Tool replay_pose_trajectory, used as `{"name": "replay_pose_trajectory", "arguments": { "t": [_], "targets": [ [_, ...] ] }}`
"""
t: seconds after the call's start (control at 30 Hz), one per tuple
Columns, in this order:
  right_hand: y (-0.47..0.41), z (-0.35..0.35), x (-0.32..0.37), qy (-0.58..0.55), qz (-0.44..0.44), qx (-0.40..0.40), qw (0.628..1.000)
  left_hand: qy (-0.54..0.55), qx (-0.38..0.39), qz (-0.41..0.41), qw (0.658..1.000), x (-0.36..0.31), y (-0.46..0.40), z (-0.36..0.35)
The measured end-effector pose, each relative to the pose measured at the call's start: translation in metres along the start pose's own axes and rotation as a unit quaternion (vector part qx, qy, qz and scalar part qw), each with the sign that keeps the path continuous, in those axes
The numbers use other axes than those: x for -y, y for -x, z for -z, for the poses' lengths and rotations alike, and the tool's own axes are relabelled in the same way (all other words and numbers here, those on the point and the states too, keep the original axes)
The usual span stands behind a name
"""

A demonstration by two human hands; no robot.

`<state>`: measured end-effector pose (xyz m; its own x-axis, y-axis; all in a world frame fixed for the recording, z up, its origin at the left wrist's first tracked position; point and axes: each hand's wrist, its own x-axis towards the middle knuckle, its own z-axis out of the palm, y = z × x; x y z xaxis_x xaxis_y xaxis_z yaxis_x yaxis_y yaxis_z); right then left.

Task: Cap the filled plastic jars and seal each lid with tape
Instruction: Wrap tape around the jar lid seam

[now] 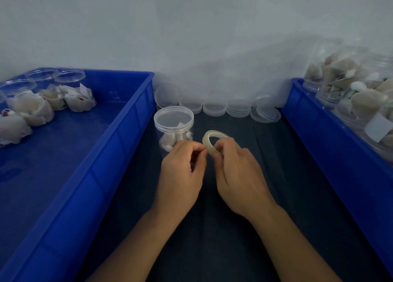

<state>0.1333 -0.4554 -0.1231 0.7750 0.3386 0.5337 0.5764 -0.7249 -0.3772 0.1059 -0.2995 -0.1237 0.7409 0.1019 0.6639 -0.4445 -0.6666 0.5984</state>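
Clear tape roll (213, 141), one, between two hands.

I see two bare forearms, no sleeves reaching the wrists. My left hand (180, 171) and right hand (238, 173) wear no gloves, rings or watch.

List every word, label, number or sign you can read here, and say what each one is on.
None can be read.
Blank pale label on a jar in the right bin: no print visible.
Red and green marks on the packets in the left bin: too blurred to read.
Tape roll, capped jar, spare lids: no text.
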Motion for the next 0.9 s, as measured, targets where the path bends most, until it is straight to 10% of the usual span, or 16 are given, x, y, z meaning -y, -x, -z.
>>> {"name": "replay_pose_trajectory", "arguments": {
  "t": [0.67, 0.9],
  "targets": [
    [-0.003, 0.000, -0.013, 0.001, -0.010, 0.045, 0.999, 0.020, 0.035, 0.050, 0.998, 0.001, -0.001, 0.001],
    [-0.003, 0.004, -0.012, -0.006, -0.013, 0.024, 1.000, -0.031, -0.136, -0.026, 0.990, 0.005, -0.009, 0.011]
  ]
}}
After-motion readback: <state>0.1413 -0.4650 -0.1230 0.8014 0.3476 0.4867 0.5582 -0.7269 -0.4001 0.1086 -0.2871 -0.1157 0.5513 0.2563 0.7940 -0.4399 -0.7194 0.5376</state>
